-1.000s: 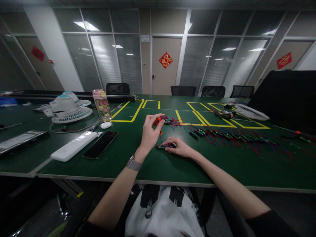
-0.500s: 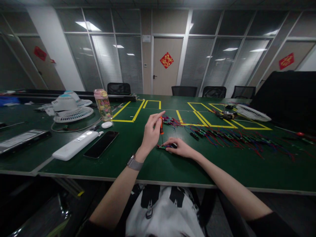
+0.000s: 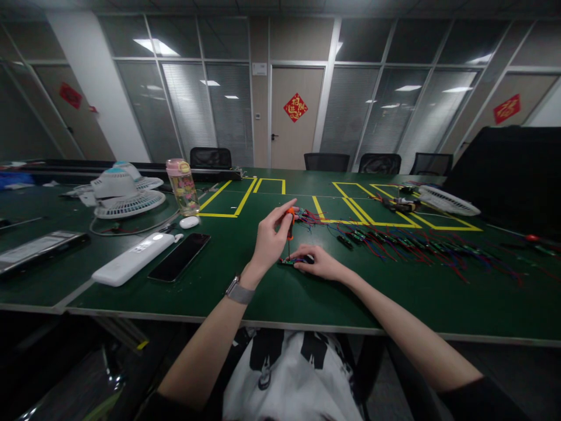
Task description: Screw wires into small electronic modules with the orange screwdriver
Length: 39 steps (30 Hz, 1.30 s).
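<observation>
My left hand [image 3: 272, 235] grips the orange and black handle of a screwdriver [image 3: 290, 225], which stands nearly upright. Its thin shaft points down to a small green circuit board [image 3: 288, 262] on the table. With its fingers closed on the board's right part, my right hand [image 3: 322, 263] rests on the green tabletop. A dark piece shows by its fingers, and coloured wires run along the board. Just beyond my left hand lies a bunch of boards with red and blue wires [image 3: 309, 216]. Whether the tip sits in a screw is too small to tell.
Several wired boards [image 3: 403, 241] lie in a row at the right. On the left are a black phone [image 3: 179, 257], a white power strip-like bar [image 3: 134, 259], a white earbud case [image 3: 189, 222], a bottle [image 3: 183, 190] and a white fan [image 3: 127, 202]. Yellow tape marks the table.
My left hand and the screwdriver handle have shifted slightly to the right, the fingers turning a little on the handle. My right hand and the circuit board stay in place.
</observation>
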### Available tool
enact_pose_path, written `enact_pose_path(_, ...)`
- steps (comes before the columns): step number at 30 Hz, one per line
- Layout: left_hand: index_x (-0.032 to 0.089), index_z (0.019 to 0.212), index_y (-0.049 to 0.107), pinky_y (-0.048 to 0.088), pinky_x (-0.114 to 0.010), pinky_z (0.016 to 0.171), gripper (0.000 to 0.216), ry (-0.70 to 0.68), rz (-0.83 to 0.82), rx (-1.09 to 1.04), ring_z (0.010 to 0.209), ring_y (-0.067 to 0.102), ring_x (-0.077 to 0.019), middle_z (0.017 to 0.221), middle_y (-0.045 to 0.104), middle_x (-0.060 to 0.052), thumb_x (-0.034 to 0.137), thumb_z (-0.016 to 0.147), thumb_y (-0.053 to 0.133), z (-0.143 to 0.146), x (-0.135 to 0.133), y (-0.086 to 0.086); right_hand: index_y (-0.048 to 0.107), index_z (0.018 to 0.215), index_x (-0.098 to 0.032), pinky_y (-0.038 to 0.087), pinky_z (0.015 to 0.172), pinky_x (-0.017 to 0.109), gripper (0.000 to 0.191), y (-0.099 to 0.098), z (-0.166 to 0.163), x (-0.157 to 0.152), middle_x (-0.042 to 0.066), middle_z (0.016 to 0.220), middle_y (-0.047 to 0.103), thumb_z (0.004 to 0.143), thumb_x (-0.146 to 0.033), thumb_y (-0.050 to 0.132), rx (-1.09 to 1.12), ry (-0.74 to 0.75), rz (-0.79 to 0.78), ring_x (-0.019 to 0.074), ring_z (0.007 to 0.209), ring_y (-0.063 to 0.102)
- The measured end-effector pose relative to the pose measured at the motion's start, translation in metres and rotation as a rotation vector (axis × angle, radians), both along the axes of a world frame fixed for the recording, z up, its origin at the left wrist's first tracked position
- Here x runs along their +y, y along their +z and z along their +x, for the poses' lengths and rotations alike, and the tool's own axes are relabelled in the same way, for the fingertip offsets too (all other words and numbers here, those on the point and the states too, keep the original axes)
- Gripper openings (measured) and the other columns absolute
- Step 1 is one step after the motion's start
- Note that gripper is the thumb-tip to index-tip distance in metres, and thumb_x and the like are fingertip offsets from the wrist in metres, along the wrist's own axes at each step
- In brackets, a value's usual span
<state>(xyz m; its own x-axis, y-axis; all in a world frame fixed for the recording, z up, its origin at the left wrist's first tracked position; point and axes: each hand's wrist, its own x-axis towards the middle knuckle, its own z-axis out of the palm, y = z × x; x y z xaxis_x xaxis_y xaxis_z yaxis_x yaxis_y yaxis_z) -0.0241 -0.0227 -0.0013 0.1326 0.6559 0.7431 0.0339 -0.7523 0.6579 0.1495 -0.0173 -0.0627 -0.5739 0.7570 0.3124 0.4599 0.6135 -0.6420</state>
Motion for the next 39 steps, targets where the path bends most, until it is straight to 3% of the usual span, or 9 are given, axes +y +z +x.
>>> enact_pose_path(4,0.024,0.110,0.066,0.048,-0.025,0.081,0.027,0.142,0.050,0.045,0.093,0.058,-0.0144,0.102,0.059,-0.005,0.030,0.084,0.060,-0.0004,-0.0009,0.0013,0.071,0.103,-0.018,0.044,0.078,0.031,0.024,0.0000,0.0000,0.0001,0.006,0.088,0.064,0.082,-0.026,0.062,-0.007,0.001,0.005,0.0180,0.082,0.058)
enact_pose_path(10,0.023,0.124,0.057,0.047,-0.028,0.087,0.033,0.031,0.002,0.010,0.096,0.060,-0.0140,0.109,0.061,-0.007,0.025,0.093,0.044,-0.0005,-0.0008,0.0014,0.071,0.103,-0.019,0.044,0.079,0.030,0.023,-0.0003,0.0001,0.0007,0.006,0.090,0.065,0.083,-0.025,0.062,-0.008,0.012,0.016,0.0179,0.083,0.058)
enact_pose_path(15,0.023,0.107,0.067,0.049,-0.025,0.079,0.027,0.203,0.040,0.016,0.090,0.058,-0.0143,0.101,0.059,-0.005,0.032,0.083,0.062,-0.0014,0.0010,0.0007,0.071,0.102,-0.017,0.044,0.075,0.029,0.023,0.0005,-0.0002,0.0000,0.006,0.088,0.064,0.082,-0.025,0.062,-0.027,-0.004,0.011,0.0174,0.080,0.058)
enact_pose_path(20,0.022,0.120,0.059,0.048,-0.026,0.082,0.032,0.056,-0.016,-0.021,0.091,0.061,-0.0134,0.106,0.062,-0.006,0.027,0.094,0.042,-0.0012,0.0003,0.0012,0.071,0.103,-0.016,0.044,0.076,0.029,0.024,0.0001,-0.0004,-0.0001,0.006,0.087,0.064,0.082,-0.025,0.062,-0.010,0.000,0.007,0.0171,0.080,0.058)
enact_pose_path(25,0.021,0.108,0.066,0.049,-0.025,0.079,0.026,0.080,-0.012,0.003,0.093,0.060,-0.0151,0.102,0.060,-0.006,0.031,0.086,0.057,-0.0004,-0.0011,0.0018,0.071,0.103,-0.019,0.044,0.077,0.030,0.023,-0.0010,0.0000,0.0007,0.005,0.087,0.064,0.082,-0.025,0.062,-0.013,0.000,0.011,0.0170,0.080,0.057)
enact_pose_path(31,0.023,0.120,0.059,0.048,-0.028,0.086,0.032,-0.036,-0.018,0.004,0.098,0.061,-0.0149,0.112,0.062,-0.007,0.025,0.092,0.045,0.0001,-0.0029,0.0023,0.071,0.103,-0.018,0.044,0.077,0.030,0.023,-0.0004,0.0000,0.0006,0.006,0.088,0.065,0.082,-0.026,0.062,-0.017,-0.002,0.013,0.0172,0.080,0.058)
enact_pose_path(36,0.021,0.106,0.067,0.050,-0.025,0.077,0.024,0.140,0.023,-0.025,0.088,0.060,-0.0143,0.099,0.062,-0.005,0.030,0.084,0.060,-0.0005,-0.0012,0.0014,0.071,0.103,-0.019,0.044,0.078,0.030,0.024,-0.0009,0.0001,0.0011,0.006,0.089,0.065,0.082,-0.026,0.062,-0.019,-0.005,0.015,0.0175,0.081,0.058)
enact_pose_path(39,0.021,0.110,0.066,0.049,-0.025,0.079,0.026,0.137,0.001,-0.032,0.093,0.059,-0.0144,0.103,0.061,-0.006,0.030,0.088,0.054,-0.0013,0.0000,0.0022,0.071,0.103,-0.018,0.044,0.078,0.030,0.024,-0.0014,0.0002,0.0015,0.006,0.089,0.065,0.082,-0.025,0.062,-0.013,0.000,0.015,0.0178,0.081,0.058)
